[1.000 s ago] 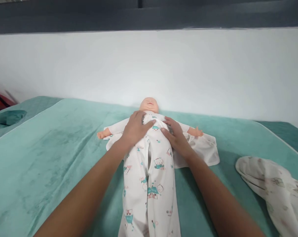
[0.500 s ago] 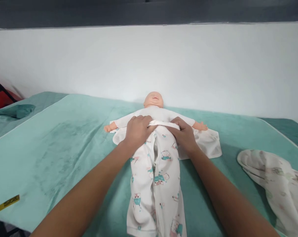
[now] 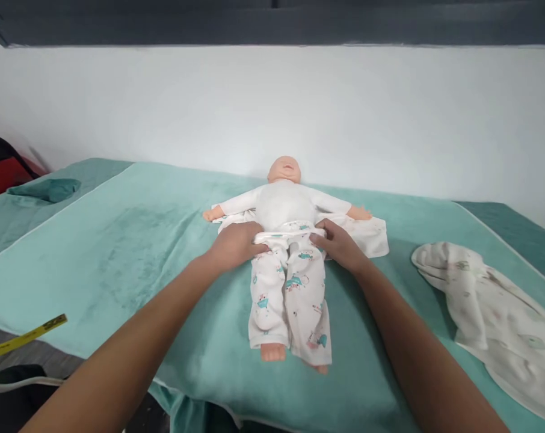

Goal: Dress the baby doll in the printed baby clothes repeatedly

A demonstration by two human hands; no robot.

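A baby doll lies on its back, head toward the wall and both arms stretched sideways. White printed baby pants cover its legs, with the feet showing below the cuffs. My left hand grips one side of the waistband between thumb and fingers. On the other side, my right hand pinches the waistband in the same way. The band sits around the doll's hips, below its white belly. Beneath the doll's arms and back is a spread white printed garment, partly hidden by the body.
Green cloth covers the table. A crumpled white printed cloth item lies at right. At lower left is a yellow strip by the table edge. A red and black object stands far left; a white wall rises behind.
Both hands have moved the waistband down from the belly to the hips. The doll's feet now show below the pants, and the view takes in the table's front edge.
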